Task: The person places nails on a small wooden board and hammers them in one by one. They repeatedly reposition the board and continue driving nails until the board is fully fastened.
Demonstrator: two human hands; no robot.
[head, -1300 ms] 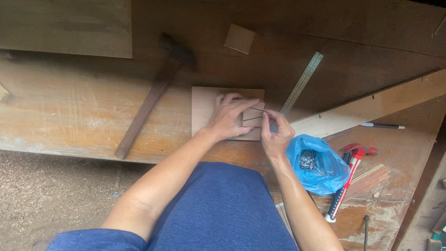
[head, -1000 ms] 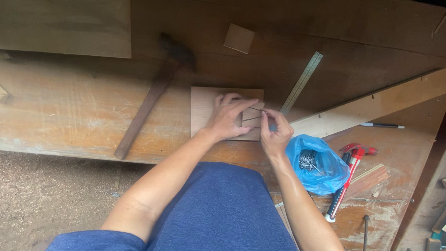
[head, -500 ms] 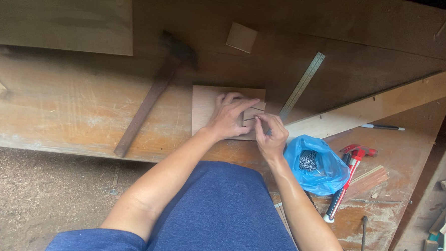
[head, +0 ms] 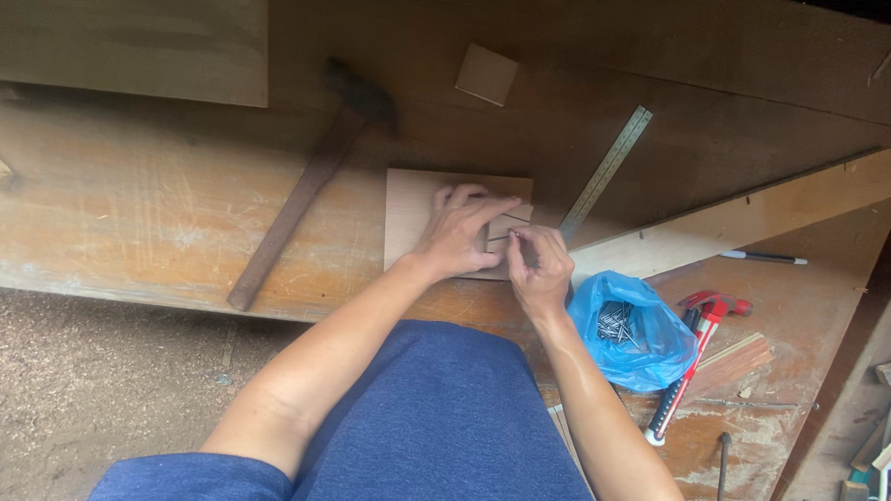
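Left hand (head: 458,231) spread flat, pinning small wood strips (head: 508,228) onto the square board (head: 412,214) on the bench (head: 116,216). Right hand (head: 540,270) pinching what looks like a nail (head: 515,237) upright at the strips. Blue bag of nails (head: 630,331) just beside for reach, hammer (head: 313,185) parked left.

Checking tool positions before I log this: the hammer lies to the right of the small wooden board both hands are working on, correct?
Not quite. The head view shows the hammer lying to the left of the small wooden board, where the left hand and right hand are working.
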